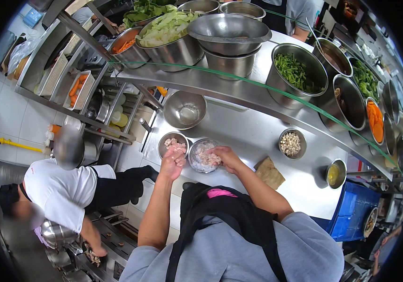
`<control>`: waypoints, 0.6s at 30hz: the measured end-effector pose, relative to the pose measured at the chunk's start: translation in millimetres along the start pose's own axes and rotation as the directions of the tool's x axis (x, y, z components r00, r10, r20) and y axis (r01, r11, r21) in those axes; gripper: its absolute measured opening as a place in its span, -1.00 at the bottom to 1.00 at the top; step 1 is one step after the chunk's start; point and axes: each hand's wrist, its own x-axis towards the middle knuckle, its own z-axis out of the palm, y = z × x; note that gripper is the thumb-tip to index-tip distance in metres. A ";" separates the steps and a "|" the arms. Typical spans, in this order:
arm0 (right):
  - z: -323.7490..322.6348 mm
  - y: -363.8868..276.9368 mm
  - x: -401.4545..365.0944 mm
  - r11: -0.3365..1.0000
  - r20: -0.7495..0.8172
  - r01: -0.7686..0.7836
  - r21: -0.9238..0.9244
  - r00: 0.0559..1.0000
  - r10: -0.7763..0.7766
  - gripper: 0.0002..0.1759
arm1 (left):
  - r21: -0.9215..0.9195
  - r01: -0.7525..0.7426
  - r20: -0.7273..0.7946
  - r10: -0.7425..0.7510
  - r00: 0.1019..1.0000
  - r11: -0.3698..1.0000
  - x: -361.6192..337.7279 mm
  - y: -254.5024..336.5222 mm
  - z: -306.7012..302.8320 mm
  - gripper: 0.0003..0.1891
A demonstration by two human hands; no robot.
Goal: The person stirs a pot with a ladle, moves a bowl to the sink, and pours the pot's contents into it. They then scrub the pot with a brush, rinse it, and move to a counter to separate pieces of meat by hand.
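Note:
Two steel bowls stand side by side on the steel counter in front of me. The left bowl (161,149) holds pale pink pieces that look like raw meat (169,142). My left hand (175,160) is over its near right side with fingers curled; what lies in them I cannot make out. In the right bowl (191,162) are more pale pink meat pieces (205,154), wet or coated with something whitish. My right hand (226,159) reaches in from the right, its fingers closed on some of these pieces, the fingertips partly hidden.
An empty steel bowl (182,105) sits behind. To the right are a bowl of chopped pale pieces (292,144), a brown cloth or paper (270,174) and a bowl of yellow liquid (335,175). Overhead, a shelf (253,87) carries vegetable pots. A co-worker (60,188) bends at the left.

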 end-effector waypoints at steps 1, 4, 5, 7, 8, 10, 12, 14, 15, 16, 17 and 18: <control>0.1 -1.2 -0.8 1.000 0.000 0.000 -0.001 1.000 0.000 -0.72 | 0.046 -0.045 0.011 0.045 0.999 0.998 1.3 5.3 -4.0 -0.67; 0.1 -2.6 -2.5 0.999 0.006 -0.027 0.026 1.000 0.027 -0.74 | -0.066 -0.081 0.158 0.090 0.983 0.995 1.3 29.3 -9.6 -0.70; 0.8 -3.1 -2.9 0.999 0.006 -0.030 0.029 1.000 0.030 -0.74 | -0.090 -0.073 0.070 0.079 0.994 0.993 -1.5 37.3 -5.1 -0.78; 2.3 -4.8 -3.4 0.999 0.008 -0.034 0.031 0.999 0.034 -0.74 | 0.083 -0.061 -0.009 0.062 0.998 0.995 0.7 50.2 -9.1 -0.80; 3.4 -5.9 -3.6 0.998 0.015 -0.032 0.046 0.999 0.032 -0.74 | 0.253 -0.031 -0.090 0.056 0.994 0.967 1.6 58.7 -15.7 -0.82; 6.6 -8.2 -4.7 0.998 0.025 -0.030 0.059 0.999 0.029 -0.74 | 0.422 0.011 -0.134 0.050 0.990 0.906 19.7 56.4 -49.5 -0.84; 9.0 -10.6 -6.5 0.991 0.048 -0.009 0.135 0.999 0.002 -0.75 | 0.963 0.074 0.033 0.386 0.922 -0.260 24.0 44.1 -54.5 -0.87; 10.0 -11.4 -6.7 0.980 0.067 -0.012 0.200 0.998 -0.001 -0.75 | 0.954 -0.027 0.123 0.307 0.944 -0.298 24.3 41.7 -56.3 -0.80; 10.3 -11.6 -6.9 0.964 0.082 -0.018 0.266 0.997 -0.004 -0.76 | 0.921 -0.031 0.144 0.264 0.954 -0.388 22.4 38.0 -57.7 -0.75; 10.1 -11.0 -5.9 0.964 0.082 -0.017 0.266 0.997 -0.005 -0.76 | 0.880 -0.039 0.160 0.218 0.963 -0.473 20.7 35.1 -54.9 -0.70; 9.5 -9.7 -4.4 0.943 0.103 -0.024 0.331 0.995 -0.011 -0.77 | 0.880 -0.041 0.162 0.217 0.963 -0.472 16.0 34.9 -42.6 -0.70; 8.3 -8.4 -3.2 0.918 0.124 -0.032 0.395 0.992 -0.018 -0.78 | 0.880 -0.029 0.156 0.229 0.961 -0.474 10.6 34.3 -30.4 -0.63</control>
